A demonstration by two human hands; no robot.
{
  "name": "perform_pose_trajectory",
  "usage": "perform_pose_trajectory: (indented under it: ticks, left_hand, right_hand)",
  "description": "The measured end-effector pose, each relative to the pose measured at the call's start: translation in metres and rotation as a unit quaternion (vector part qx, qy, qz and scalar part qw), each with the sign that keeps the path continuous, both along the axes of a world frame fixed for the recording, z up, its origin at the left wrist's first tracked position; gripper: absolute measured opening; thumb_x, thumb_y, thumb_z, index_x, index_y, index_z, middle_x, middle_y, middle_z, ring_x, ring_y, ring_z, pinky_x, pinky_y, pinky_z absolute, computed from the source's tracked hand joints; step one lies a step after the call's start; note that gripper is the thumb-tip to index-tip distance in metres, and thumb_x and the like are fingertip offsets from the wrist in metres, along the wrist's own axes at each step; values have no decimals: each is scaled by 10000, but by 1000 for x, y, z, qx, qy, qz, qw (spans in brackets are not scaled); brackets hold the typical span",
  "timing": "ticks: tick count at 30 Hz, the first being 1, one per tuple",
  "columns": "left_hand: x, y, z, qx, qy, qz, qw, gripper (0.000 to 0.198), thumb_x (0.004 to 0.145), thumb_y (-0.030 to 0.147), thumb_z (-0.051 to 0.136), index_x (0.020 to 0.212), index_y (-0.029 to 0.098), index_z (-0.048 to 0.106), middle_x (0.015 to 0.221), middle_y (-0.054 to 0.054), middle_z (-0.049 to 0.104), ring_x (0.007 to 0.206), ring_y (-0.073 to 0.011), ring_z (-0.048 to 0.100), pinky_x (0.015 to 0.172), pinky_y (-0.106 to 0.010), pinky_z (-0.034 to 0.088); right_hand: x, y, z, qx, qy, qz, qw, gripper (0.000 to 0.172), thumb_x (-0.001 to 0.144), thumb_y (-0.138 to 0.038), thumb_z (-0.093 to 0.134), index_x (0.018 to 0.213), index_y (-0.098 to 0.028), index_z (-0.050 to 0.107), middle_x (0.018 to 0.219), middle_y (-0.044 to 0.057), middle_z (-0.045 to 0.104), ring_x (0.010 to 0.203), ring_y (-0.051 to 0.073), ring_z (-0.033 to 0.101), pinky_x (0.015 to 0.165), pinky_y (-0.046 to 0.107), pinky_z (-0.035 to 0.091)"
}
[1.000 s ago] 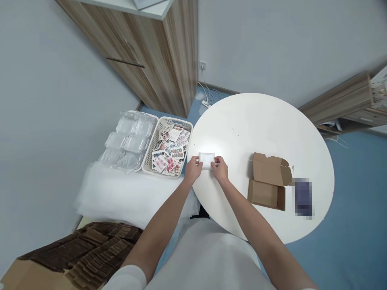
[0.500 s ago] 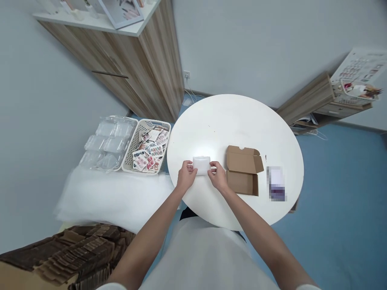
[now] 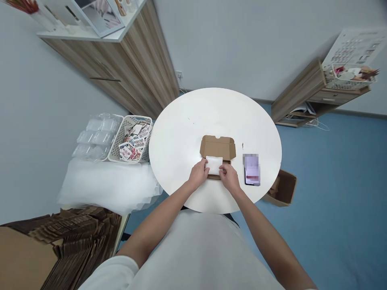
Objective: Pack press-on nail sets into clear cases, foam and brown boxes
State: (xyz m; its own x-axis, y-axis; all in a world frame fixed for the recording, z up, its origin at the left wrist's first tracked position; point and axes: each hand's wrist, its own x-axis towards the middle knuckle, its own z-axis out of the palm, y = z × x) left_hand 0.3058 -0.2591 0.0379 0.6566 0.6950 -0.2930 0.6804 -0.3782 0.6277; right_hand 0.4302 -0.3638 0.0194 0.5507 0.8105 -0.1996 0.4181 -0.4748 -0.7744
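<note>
A white wrapped packet [image 3: 214, 164], flat and rectangular, is between my two hands over the lower half of an open cardboard box [image 3: 217, 147]. My left hand [image 3: 199, 172] pinches its left edge, thumb and fingers closed on it. On the opposite edge, my right hand [image 3: 229, 176] grips with its fingertips. The box's lid stands open on the far side, and the packet covers much of the box's inside. I cannot tell whether the packet rests on the bottom.
A phone [image 3: 252, 170] lies on the round white table [image 3: 178, 129], right of the box. To the left are a basket of printed cards [image 3: 119, 153], clear plastic cases [image 3: 93, 139], white foam sheets [image 3: 105, 183] and stacked flat cardboard [image 3: 81, 241]. An open carton [image 3: 286, 188] stands on the floor.
Both hands have carried the white packet rightward from the bare tabletop to over the open box. The camera view has shifted, and the carton on the floor shows more.
</note>
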Motion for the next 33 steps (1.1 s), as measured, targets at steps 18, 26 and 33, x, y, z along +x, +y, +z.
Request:
perform_pose_trajectory:
  ticks: [18,26,33]
  left_hand:
    - [16,-11,-22,38,126,-138,982,286,682,137,548,961,147,485,953,-146,535,957,-292,515,795,-362,393]
    - [12,-15,-22,82,171,-157,969,339,730,194,497,1066,165,461,1031,-121,448,950,-258,474,762,-328,411]
    - [-2,-13,-22,91,174,-170,966,362,734,172,486,1090,119,443,1028,-144,453,967,-262,454,802,-341,379]
  right_hand:
    - [-4,2,-32,-146,-115,54,981,242,707,-76,417,872,-192,550,874,76,520,706,172,520,602,275,368]
    - [-7,1,-31,-153,-154,79,973,261,749,-74,389,894,-161,588,891,89,484,740,168,526,631,266,381]
    - [-23,1,-29,-151,-140,105,973,268,759,-95,405,962,-139,576,915,91,478,780,162,516,669,257,399]
